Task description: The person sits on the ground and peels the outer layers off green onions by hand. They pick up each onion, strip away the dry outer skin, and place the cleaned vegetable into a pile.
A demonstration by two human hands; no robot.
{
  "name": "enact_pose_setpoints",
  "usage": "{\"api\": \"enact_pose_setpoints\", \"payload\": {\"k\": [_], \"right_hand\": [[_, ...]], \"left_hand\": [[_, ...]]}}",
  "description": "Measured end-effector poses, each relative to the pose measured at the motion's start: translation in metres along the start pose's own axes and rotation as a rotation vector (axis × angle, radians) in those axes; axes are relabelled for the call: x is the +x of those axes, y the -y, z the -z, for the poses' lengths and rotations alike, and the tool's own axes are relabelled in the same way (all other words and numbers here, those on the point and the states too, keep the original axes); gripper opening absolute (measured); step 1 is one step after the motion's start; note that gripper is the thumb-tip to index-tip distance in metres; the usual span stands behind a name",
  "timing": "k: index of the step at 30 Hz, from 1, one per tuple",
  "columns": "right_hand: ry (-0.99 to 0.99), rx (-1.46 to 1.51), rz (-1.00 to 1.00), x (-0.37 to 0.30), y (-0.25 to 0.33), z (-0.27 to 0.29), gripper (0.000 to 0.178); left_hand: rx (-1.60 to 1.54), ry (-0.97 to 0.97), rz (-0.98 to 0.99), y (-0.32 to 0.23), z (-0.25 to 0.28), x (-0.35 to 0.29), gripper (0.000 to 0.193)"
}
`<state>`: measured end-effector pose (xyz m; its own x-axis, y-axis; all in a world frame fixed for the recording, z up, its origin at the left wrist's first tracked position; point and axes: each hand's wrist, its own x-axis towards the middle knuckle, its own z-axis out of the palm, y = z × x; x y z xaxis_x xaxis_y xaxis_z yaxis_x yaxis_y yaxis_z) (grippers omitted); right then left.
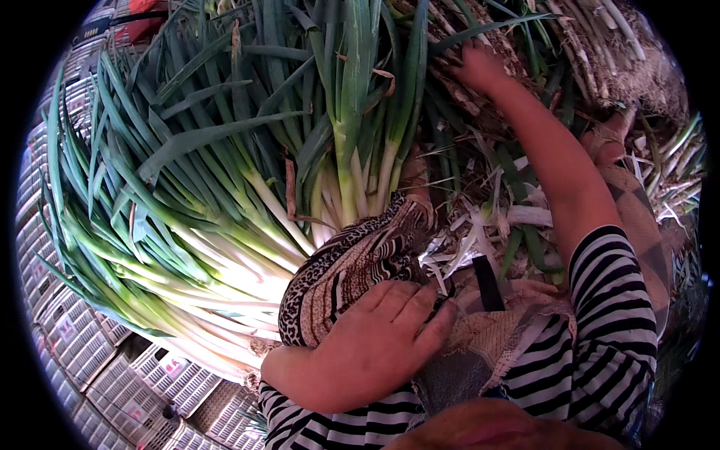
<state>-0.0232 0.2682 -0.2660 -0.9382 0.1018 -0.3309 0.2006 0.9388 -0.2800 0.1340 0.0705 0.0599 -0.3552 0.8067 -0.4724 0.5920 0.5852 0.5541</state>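
Note:
My left hand [379,345] lies flat over my bent knee in patterned cloth [349,270], its fingers stretched and holding nothing. My right arm reaches far forward, and my right hand [480,69] is closed on unpeeled green onions [514,45] with brown, dry outer skins; its fingertips are partly hidden among them. To the left spreads a big heap of cleaned green onions [217,247], white at the base with long green leaves. Another upright bunch of green onions [349,165] stands just past my knee.
Brown, rooty green onions [600,52] are piled at the far right. Peeled skins and leaf scraps [480,225] litter the ground between my legs. Stacked grey plastic crates [127,397] line the left side. A red item [142,26] shows at the far left.

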Motion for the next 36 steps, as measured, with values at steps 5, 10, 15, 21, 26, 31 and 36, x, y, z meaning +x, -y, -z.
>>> {"api": "enact_pose_setpoints", "payload": {"k": [5, 10, 15, 21, 26, 31, 36], "right_hand": [[0.094, -0.036, 0.2, 0.028, -0.017, 0.006, 0.071], [0.066, 0.09, 0.197, 0.032, -0.026, -0.004, 0.054], [0.378, 0.509, -0.051, -0.004, -0.033, 0.04, 0.052], [0.382, 0.831, -0.026, -0.103, -0.074, 0.06, 0.056], [0.407, 1.16, -0.242, -0.217, -0.078, 0.105, 0.045], [0.23, 1.074, -0.213, -0.315, -0.101, 0.122, 0.039], [-0.088, 0.553, 0.239, -0.395, -0.102, 0.116, 0.033]], "left_hand": [[0.072, 0.031, 0.097, 0.002, 0.013, 0.014, 0.038], [0.098, -0.004, 0.075, -0.008, 0.004, 0.013, 0.037], [0.087, -0.059, 0.073, -0.003, -0.023, -0.001, 0.035], [0.117, -0.111, 0.117, -0.01, -0.016, 0.005, 0.037], [0.178, -0.059, 0.027, -0.022, -0.031, 0.015, 0.028], [0.078, 0.051, 0.046, -0.033, -0.057, 0.041, 0.035], [-1.311, 0.095, 0.36, -0.051, -0.109, 0.11, 0.05]]}}
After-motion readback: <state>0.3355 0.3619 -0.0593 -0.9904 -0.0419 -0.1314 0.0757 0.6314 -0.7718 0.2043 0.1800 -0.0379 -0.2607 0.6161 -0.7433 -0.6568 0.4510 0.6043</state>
